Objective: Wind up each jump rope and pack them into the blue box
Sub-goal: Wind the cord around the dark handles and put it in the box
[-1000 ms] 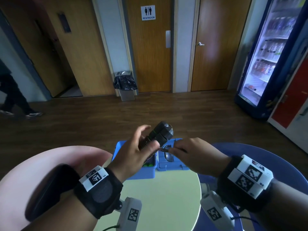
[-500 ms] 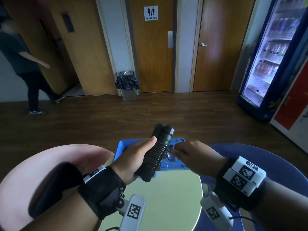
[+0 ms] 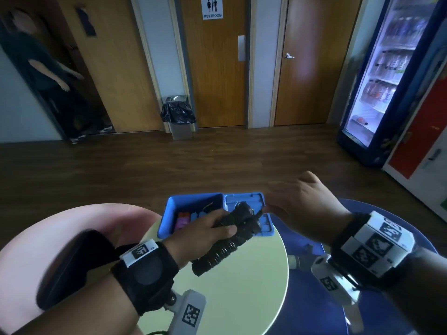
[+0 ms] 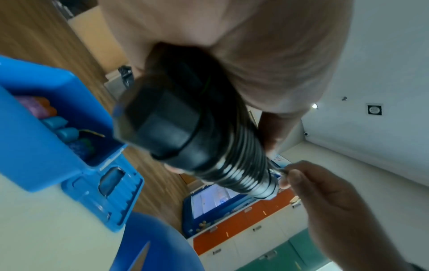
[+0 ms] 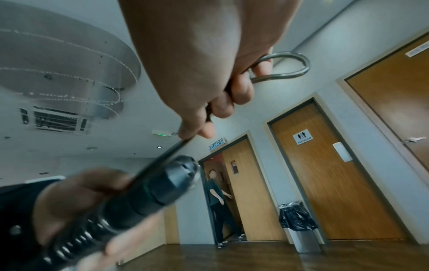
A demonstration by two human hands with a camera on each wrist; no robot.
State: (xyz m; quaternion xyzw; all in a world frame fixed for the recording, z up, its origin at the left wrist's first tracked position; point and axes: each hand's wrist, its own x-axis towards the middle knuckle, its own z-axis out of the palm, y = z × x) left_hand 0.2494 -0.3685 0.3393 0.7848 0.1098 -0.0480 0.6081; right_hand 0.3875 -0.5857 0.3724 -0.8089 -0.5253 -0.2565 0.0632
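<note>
**Winding the cord onto the black handles over the open box**

Right now I have my left hand [image 3: 205,228] wrapped around the black handles [image 3: 225,247], lying low in the centre of the head view, slanted from lower left up toward the blue box [image 3: 174,209]. That grip is clenched on the ribbed shaft, which I judge keeps the bundle steady while the other hand works. My right hand [image 3: 302,204], right of centre, pinches the thin dark cord [image 5: 162,157] between thumb and fingers; in the right wrist view the cord runs taut from those fingers down to the handle head, and a loop of it arcs out past the knuckles at upper right. Keeping it taut should make the turns lie tight, so I take this as mid-winding, not yet packing.

Just behind my hands the box sits open on the pale round table [image 3: 242,286], its lid [image 3: 261,201] folded flat to the right. Coloured handles [image 4: 53,124] already lie in the tray, at the left of the left wrist view.

Around the table: a pink seat at lower left, a blue one at lower right, dark wood floor, wooden doors along the top with a restroom sign [image 3: 212,8], a lined bin [image 3: 179,117], a lit drinks fridge [image 3: 387,68] at upper right, and a person by the doorway at upper left.
</note>
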